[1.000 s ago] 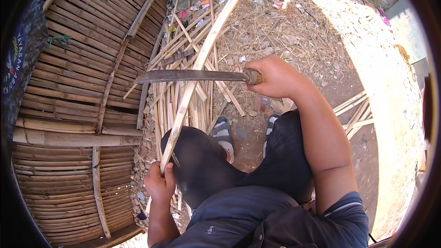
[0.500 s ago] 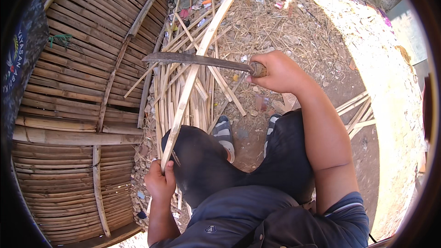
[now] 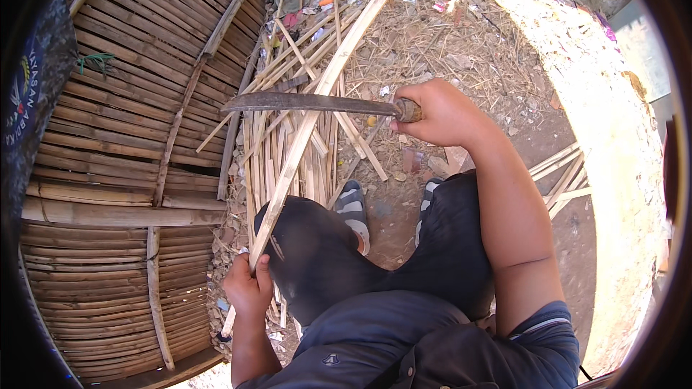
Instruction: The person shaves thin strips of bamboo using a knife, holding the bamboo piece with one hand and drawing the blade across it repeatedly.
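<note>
My left hand is closed round the lower part of a long pale wooden strip, whose near end sticks out below the fist. The strip slants up and away to the right, past my left knee. In my right hand is the short wooden handle of a machete. Its dark, slightly curved blade points left and lies across the strip at about mid-length; whether the edge bites into the wood cannot be made out. Below the blade, a pile of similar cut strips covers the ground.
A slatted bamboo wall rises close on my left. More strips lie to the right of my knee. Wood shavings and litter cover the ground ahead. My sandalled foot is beside the pile.
The wooden strip has slid slightly down through my left hand, and its far end has swung to the right. The machete has dropped slightly nearer to me along with my right hand.
</note>
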Demonstrator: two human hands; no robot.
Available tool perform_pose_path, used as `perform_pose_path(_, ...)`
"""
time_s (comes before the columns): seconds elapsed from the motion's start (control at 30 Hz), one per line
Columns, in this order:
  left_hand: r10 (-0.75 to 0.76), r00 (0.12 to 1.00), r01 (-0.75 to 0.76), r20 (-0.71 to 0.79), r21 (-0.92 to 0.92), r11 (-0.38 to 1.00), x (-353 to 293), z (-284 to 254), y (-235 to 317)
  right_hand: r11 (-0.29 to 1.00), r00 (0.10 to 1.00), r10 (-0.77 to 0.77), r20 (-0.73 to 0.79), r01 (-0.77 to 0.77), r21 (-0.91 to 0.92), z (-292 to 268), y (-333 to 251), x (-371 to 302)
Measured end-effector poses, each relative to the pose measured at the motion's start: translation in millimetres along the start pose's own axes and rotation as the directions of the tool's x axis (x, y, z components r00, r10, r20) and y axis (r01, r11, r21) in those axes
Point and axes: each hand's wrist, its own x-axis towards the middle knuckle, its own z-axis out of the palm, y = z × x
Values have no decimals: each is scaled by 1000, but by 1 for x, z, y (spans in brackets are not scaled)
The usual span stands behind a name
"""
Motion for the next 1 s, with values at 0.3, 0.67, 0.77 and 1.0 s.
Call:
perform_pose_path(0.3,34,997,-33,71,-5,999,4,3,14,965,979,-188,81,200,-173,25,-32,-8)
perform_pose_path(0.67,19,1000,-19,23,11,1000,-2,1,-4,998,998,-60,-31,60,-15,9,1,-1)
perform_pose_path(0.77,48,998,-48,32,-21,999,0,2,5,973,986,-161,34,164,-160,18,-19,-5)
perform_pose_path(1.0,26,1000,-26,-1,6,1000,-7,-12,-17,991,974,130,-186,-127,28,-10,15,0)
